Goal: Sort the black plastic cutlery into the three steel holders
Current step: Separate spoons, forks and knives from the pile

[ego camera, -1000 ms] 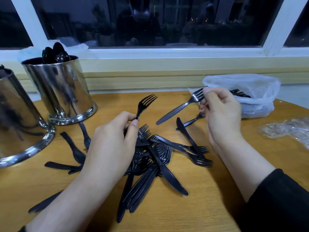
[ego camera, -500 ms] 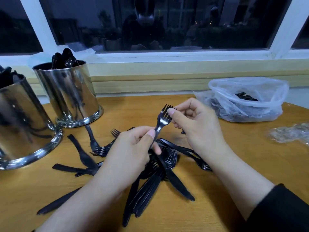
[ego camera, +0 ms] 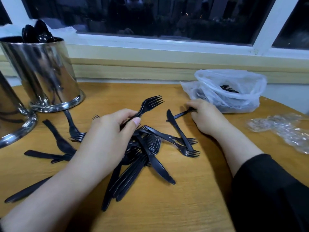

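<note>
Black plastic forks (ego camera: pixel 151 104) are in the left hand (ego camera: pixel 108 136), whose thumb and curled fingers pinch the handles so that the tines point up and away, toward the window side. It looks like two forks stacked together, though I cannot be sure of the number. To do this step well, I think the forks should be kept aligned in one bundle with the tines together, and carried to one holder only when the bundle is full, so that no knife goes in with them. The right hand (ego camera: pixel 206 117) rests low on the desk (ego camera: pixel 192 206), and its curled fingers close on the end of another black piece (ego camera: pixel 181 114); its head is hidden under the fingers, so I cannot tell if it is a fork. A knife (ego camera: pixel 179 130) lies across this piece, just beside the right hand, so it should be lifted with care. Under and between both hands lies the mixed pile of cutlery (ego camera: pixel 143 156), still much to sort. Beyond the left hand stands a steel holder (ego camera: pixel 45 76) with spoons (ego camera: pixel 37 33) in it, and a second steel holder (ego camera: pixel 11 118) is further left, partly out of view. Beyond the right hand sits a plastic bag (ego camera: pixel 234 91) with more cutlery inside, and crumpled clear wrap (ego camera: pixel 282 129) lies to its right.
</note>
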